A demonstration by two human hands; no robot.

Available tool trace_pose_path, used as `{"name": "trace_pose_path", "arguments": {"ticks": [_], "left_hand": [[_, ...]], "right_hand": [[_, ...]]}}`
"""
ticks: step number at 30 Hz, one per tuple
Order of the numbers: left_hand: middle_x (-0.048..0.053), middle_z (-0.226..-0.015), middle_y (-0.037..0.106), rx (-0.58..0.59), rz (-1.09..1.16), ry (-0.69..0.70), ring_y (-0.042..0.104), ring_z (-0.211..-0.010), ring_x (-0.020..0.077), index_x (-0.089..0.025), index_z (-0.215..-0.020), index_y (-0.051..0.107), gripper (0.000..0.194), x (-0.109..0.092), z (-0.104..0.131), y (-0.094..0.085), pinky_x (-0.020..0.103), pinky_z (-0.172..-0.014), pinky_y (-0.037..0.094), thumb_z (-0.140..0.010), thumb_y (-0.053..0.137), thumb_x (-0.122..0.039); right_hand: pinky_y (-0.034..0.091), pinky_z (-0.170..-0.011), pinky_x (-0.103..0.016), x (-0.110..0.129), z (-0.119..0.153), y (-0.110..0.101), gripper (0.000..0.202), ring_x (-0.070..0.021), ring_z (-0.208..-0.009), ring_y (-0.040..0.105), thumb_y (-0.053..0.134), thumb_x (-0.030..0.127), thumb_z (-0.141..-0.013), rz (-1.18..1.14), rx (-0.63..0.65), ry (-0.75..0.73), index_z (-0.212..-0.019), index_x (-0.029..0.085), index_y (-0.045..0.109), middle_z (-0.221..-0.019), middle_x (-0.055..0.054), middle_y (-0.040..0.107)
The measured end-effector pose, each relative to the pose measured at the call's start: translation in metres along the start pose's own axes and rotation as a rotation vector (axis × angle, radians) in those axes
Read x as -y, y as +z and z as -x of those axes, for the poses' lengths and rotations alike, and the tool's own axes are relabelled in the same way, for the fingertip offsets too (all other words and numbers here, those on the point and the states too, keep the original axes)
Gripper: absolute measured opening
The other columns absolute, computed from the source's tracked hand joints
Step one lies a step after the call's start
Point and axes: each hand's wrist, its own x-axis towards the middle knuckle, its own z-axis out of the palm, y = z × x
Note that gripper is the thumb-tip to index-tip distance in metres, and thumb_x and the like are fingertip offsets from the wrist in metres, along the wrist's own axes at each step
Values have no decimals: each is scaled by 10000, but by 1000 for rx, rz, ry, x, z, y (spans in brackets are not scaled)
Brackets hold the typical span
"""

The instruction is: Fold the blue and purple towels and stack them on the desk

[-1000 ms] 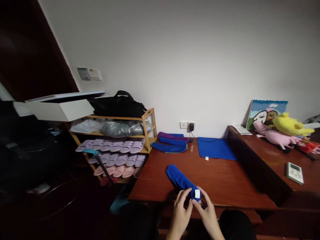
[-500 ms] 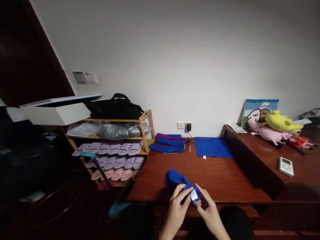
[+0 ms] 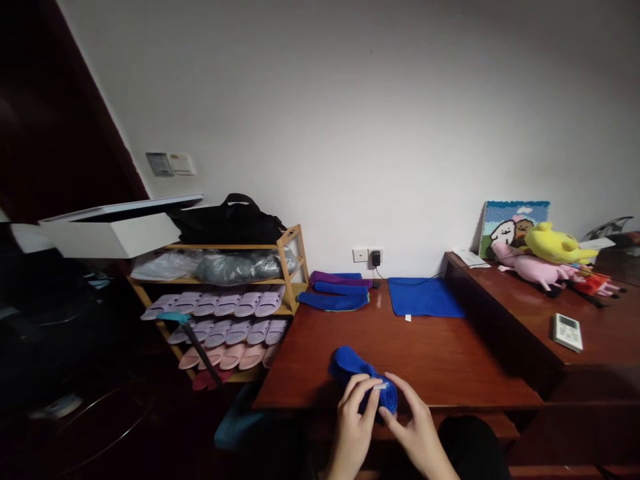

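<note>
A blue cloth, partly rolled into a coil, lies at the front edge of the brown table. My left hand grips the near side of the roll, its fingers by a small white tag. Around the right side of the coil curl the thumb and fingers of my right hand. The spiral end of the roll shows between both hands. A flat blue cloth lies at the table's back, and folded blue cloths and a purple one lie at the back left.
At left stands a wooden rack with several slippers, a black bag and a white box. A raised surface at right bears plush toys and a white remote. A black plug sits in the wall.
The roll has turned in my hands, so its coiled end shows more and the white tag now appears edge-on at the top. The view has shifted slightly.
</note>
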Motion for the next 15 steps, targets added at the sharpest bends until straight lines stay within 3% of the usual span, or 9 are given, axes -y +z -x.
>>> {"name": "trace_pose_path", "arguments": {"ticks": [2,7,11,15], "left_hand": [[90,-1190,699,33,15,-21,659,-1143,244,-276,-1136,737,270,3,5,2,385,-1025,536,-1000,543,-403],[110,-1399,611,169,118,-39,628,-1242,262,-286,-1343,623,406,11,18,3,405,-1056,538,-939,607,-306],[81,-1342,641,235,52,-1,615,-1259,258,-301,-1273,657,537,12,22,6,411,-1099,510,-779,646,-90],[41,-1355,644,328,36,-92,639,-1220,233,-326,-1196,700,560,17,22,10,385,-1082,527,-725,629,-31]], "right_hand": [[547,-988,-340,1,0,1,452,-248,-1115,682,703,452,-868,-27,31,40,-1277,263,667,-1249,-81,712],[567,-704,-277,-6,2,0,363,-199,-763,698,629,555,-900,-74,37,182,-1070,237,668,-935,-37,748],[515,-666,-268,-17,4,-3,308,-203,-685,689,664,571,-861,60,43,250,-940,275,640,-763,17,719],[507,-722,-304,-34,5,-6,262,-261,-814,731,586,559,-883,179,-39,280,-940,332,704,-842,-19,765]]}}
